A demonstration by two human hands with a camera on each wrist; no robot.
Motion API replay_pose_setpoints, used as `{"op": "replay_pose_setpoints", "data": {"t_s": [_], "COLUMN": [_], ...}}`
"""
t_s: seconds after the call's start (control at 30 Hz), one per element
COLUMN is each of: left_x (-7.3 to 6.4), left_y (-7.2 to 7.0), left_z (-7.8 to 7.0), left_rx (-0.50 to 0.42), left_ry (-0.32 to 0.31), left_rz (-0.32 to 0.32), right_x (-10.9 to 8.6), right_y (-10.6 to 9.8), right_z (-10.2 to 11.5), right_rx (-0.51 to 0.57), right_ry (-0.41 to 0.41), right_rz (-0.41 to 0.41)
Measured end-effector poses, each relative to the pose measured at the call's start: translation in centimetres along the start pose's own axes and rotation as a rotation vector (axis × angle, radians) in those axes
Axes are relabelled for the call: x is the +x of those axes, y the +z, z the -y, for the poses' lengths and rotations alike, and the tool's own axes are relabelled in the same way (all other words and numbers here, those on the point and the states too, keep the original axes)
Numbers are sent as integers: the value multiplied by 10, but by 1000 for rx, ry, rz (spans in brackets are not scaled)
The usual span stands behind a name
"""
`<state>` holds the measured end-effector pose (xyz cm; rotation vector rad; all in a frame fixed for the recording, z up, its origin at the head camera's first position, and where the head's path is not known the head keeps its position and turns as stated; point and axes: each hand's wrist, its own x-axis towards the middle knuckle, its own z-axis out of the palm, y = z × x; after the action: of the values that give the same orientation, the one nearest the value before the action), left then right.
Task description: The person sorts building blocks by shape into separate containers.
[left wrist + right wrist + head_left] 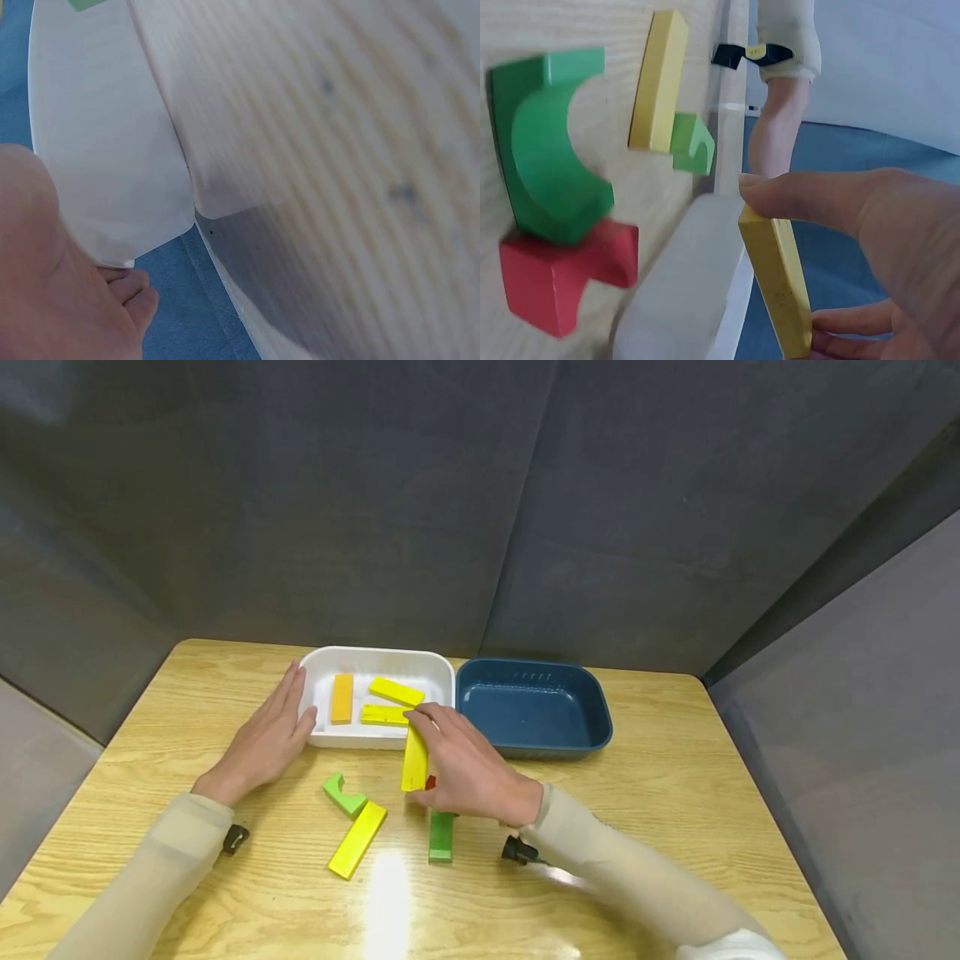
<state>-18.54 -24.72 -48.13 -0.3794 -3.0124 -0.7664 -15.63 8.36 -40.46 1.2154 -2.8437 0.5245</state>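
Observation:
My right hand (pixel 476 768) pinches a yellow rectangular block (pixel 415 762) between thumb and fingers, tilted over the front edge of a white bin (pixel 352 742). In the right wrist view, thumb and fingertips press the block's opposite ends. My left hand (pixel 262 735) rests against the white bin's left side with its fingers straight. Inside that bin lie an orange block (pixel 342 698) and two yellow blocks, one angled (pixel 397 691) and one level (pixel 383 715), partly behind my right hand.
A dark blue bin (pixel 528 703) stands right of the white one. On the wooden table nearer me lie a light green notched block (pixel 343 798), a yellow block (pixel 357 841), a green arch (pixel 532 150) and a red arch (pixel 547 281). Dark cloth walls (pixel 375 527) surround the table.

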Motion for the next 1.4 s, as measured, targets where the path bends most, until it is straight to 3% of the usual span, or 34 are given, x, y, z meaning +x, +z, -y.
{"op": "replay_pose_setpoints", "data": {"t_s": [0.47,0.93,1.4], "left_x": [0,1,-1], "left_y": [-1,-2,-1], "left_z": [-2,-2,-1], "left_rx": [8,2,10], "left_ry": [-2,-4,-2], "left_rz": [-3,2,-2], "right_x": [22,53,68], "right_y": [-16,-28,-16], "right_z": [-36,-68,-91], "right_rx": [118,-26,11], "right_ry": [40,46,72], "right_rz": [-25,25,78]}}
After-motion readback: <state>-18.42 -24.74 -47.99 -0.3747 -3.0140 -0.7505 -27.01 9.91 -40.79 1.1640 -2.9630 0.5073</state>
